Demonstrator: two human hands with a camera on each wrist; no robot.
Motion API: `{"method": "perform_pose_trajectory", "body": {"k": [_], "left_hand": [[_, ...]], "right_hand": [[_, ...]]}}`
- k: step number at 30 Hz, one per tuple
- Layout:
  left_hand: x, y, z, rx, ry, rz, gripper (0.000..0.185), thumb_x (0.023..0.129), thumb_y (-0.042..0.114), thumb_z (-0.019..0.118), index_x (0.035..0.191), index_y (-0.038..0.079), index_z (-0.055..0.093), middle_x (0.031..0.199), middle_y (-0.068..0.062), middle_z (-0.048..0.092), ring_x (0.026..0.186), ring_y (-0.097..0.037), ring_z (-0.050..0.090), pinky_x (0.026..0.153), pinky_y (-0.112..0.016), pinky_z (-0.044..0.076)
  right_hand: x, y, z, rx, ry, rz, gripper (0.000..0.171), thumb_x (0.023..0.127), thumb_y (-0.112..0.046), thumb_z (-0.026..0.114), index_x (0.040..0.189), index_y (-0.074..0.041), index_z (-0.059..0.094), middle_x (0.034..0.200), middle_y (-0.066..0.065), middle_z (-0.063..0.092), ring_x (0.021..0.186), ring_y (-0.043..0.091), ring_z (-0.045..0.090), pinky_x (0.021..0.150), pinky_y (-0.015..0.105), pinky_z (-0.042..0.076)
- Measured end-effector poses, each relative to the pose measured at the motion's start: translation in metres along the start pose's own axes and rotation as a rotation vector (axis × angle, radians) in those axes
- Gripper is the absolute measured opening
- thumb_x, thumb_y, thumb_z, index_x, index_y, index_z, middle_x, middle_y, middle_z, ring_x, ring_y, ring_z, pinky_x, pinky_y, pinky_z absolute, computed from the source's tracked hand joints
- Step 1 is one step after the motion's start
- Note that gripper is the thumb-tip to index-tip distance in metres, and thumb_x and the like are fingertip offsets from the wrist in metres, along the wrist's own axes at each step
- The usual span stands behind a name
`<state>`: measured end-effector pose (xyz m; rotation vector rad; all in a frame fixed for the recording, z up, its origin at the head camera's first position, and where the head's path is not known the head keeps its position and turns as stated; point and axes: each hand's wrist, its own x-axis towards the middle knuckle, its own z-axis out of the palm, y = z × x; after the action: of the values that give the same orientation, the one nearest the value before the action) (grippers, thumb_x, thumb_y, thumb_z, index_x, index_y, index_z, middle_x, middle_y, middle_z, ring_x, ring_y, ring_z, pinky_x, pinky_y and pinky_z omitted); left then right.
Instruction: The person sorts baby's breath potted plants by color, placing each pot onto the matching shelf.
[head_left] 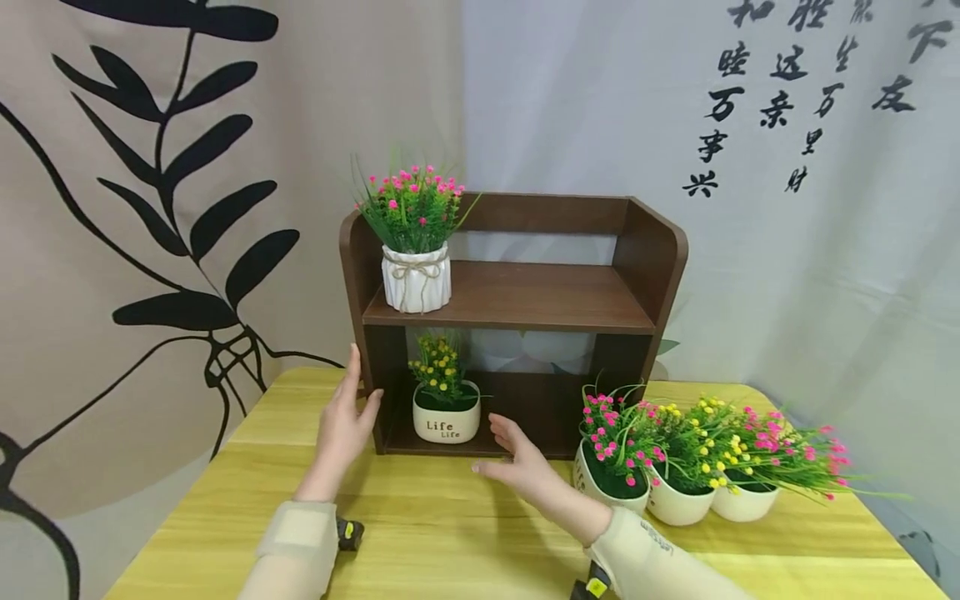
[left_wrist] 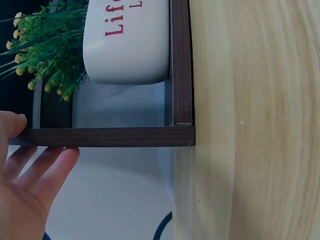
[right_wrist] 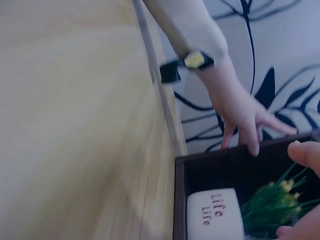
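My left hand (head_left: 347, 421) grips the left side panel of a dark brown two-tier wooden shelf (head_left: 517, 325); in the left wrist view its thumb (left_wrist: 14, 125) lies on the inner side and the fingers along the outside. On the lower tier, at the left, stands a white "Life" pot (head_left: 447, 423) with yellow flowers (head_left: 437, 367). My right hand (head_left: 525, 467) is in front of the shelf, just right of that pot, thumb and fingers spread with nothing between them. A white ribbed pot (head_left: 416, 283) tied with twine, holding pink flowers (head_left: 415, 196), sits on the upper tier's left end.
Three white flower pots stand in a row at the table's right: a pink one (head_left: 611, 479), a yellow one (head_left: 681, 504) and another pink one (head_left: 746, 502), beside my right forearm. The wooden table (head_left: 420, 533) carries everything. A printed curtain (head_left: 750, 275) hangs behind.
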<state>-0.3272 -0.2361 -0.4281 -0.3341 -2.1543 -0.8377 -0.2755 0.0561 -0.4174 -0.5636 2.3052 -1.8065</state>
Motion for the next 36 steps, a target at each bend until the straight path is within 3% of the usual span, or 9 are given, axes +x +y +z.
{"method": "perform_pose_trajectory", "body": {"k": [7,9,15,17,19,22,25,30,36], "left_hand": [[0.0,-0.001,-0.001,-0.018,-0.006,-0.014,0.084,0.091,0.004,0.066,0.157,0.016,0.015,0.146,-0.025,0.039,0.051,-0.034,0.054,0.048,-0.04,0.039],[0.0,-0.001,0.001,-0.02,0.003,-0.009,0.084,0.091,0.003,0.066,0.157,0.015,0.016,0.145,-0.026,0.04,0.052,-0.036,0.054,0.048,-0.04,0.039],[0.0,0.0,0.003,-0.02,0.021,0.014,0.085,0.09,0.0,0.066,0.157,0.014,0.016,0.141,-0.03,0.044,0.077,-0.047,0.061,0.049,-0.044,0.042],[-0.001,-0.001,0.002,-0.016,0.011,0.003,0.084,0.091,0.001,0.066,0.157,0.013,0.015,0.142,-0.029,0.042,0.067,-0.044,0.06,0.047,-0.042,0.04],[-0.001,-0.001,0.002,-0.009,0.004,-0.004,0.084,0.091,0.002,0.066,0.157,0.013,0.016,0.143,-0.029,0.042,0.068,-0.044,0.06,0.047,-0.04,0.04],[-0.002,0.0,0.001,-0.004,-0.013,-0.02,0.084,0.092,0.003,0.065,0.157,0.014,0.014,0.146,-0.027,0.039,0.048,-0.033,0.051,0.044,-0.036,0.036],[-0.001,0.0,-0.001,0.0,-0.015,-0.029,0.085,0.091,0.004,0.066,0.157,0.015,0.013,0.146,-0.027,0.038,0.042,-0.023,0.045,0.042,-0.033,0.035],[0.0,0.001,-0.003,0.004,-0.019,-0.032,0.087,0.092,0.005,0.066,0.158,0.02,0.011,0.147,-0.025,0.037,0.036,-0.009,0.027,0.039,-0.029,0.03],[0.001,0.002,-0.002,-0.003,-0.023,-0.025,0.086,0.091,0.005,0.066,0.157,0.018,0.012,0.147,-0.025,0.038,0.036,-0.008,0.028,0.04,-0.029,0.031]], "right_hand": [[-0.046,-0.013,-0.022,-0.028,-0.118,-0.043,0.078,0.088,-0.02,0.072,0.15,-0.003,0.028,0.151,0.025,0.031,0.139,0.042,0.027,0.106,0.059,0.027],[-0.056,-0.014,-0.028,-0.039,-0.131,-0.058,0.077,0.088,-0.02,0.072,0.149,-0.003,0.03,0.151,0.025,0.032,0.139,0.041,0.027,0.106,0.059,0.027],[-0.088,-0.015,-0.047,-0.078,-0.157,-0.117,0.074,0.088,-0.017,0.071,0.147,0.002,0.031,0.147,0.029,0.035,0.135,0.046,0.031,0.103,0.062,0.028],[-0.098,-0.015,-0.054,-0.107,-0.153,-0.127,0.074,0.088,-0.017,0.071,0.146,0.004,0.031,0.146,0.03,0.036,0.134,0.047,0.033,0.102,0.061,0.031],[-0.107,-0.014,-0.062,-0.132,-0.146,-0.133,0.073,0.088,-0.017,0.071,0.146,0.005,0.032,0.145,0.031,0.037,0.132,0.048,0.034,0.102,0.055,0.034],[-0.119,-0.013,-0.072,-0.156,-0.134,-0.111,0.073,0.088,-0.018,0.071,0.146,0.005,0.032,0.145,0.03,0.038,0.132,0.047,0.035,0.102,0.044,0.038],[-0.127,-0.012,-0.081,-0.164,-0.134,-0.074,0.073,0.089,-0.019,0.071,0.146,0.004,0.032,0.145,0.03,0.037,0.131,0.047,0.035,0.101,0.041,0.04],[-0.135,-0.01,-0.094,-0.183,-0.121,-0.041,0.073,0.088,-0.019,0.071,0.144,0.008,0.032,0.141,0.035,0.038,0.128,0.052,0.037,0.097,0.058,0.038],[-0.144,-0.008,-0.111,-0.207,-0.078,-0.035,0.073,0.087,-0.015,0.071,0.144,0.01,0.031,0.139,0.037,0.039,0.125,0.055,0.038,0.092,0.064,0.039]]}}
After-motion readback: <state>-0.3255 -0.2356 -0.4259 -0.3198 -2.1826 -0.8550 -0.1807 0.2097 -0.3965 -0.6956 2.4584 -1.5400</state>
